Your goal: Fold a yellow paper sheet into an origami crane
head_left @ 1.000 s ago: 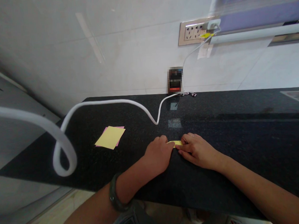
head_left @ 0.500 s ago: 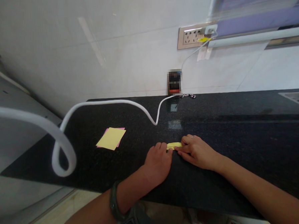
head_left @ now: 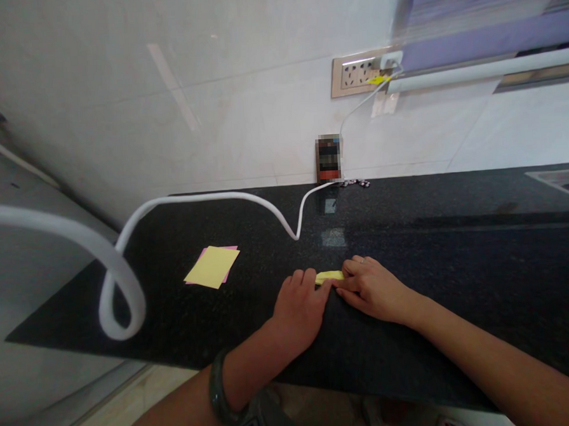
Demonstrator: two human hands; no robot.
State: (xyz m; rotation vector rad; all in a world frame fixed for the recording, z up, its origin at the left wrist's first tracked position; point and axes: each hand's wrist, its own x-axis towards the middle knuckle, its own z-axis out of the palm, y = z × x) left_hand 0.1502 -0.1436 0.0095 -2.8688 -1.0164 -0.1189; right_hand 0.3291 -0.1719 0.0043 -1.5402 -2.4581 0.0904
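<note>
A narrow strip of folded yellow paper (head_left: 328, 277) lies on the black countertop (head_left: 263, 258), stretched between my two hands. My left hand (head_left: 301, 306), with a dark bangle on its wrist, closes on the strip's left end, its thumb reaching in along the near edge. Around the right end, the fingers of my right hand (head_left: 377, 289) are closed, with a ring on one of them. Both ends of the paper are hidden under my fingers. Off to the left rests a flat yellow sheet (head_left: 211, 266) on top of a pink sheet (head_left: 232, 247), whose corners stick out.
A thick white flexible stand arm (head_left: 202, 196) loops over the counter's left side. A phone-like device (head_left: 329, 159), blurred out, leans on the tiled wall, with a cable rising to a socket panel (head_left: 356, 74). A metal sink edge (head_left: 552, 177) shows at right.
My left thumb has slid right along the strip, close to the fingers of my right hand. Less of the paper's near edge shows. The view has shifted slightly.
</note>
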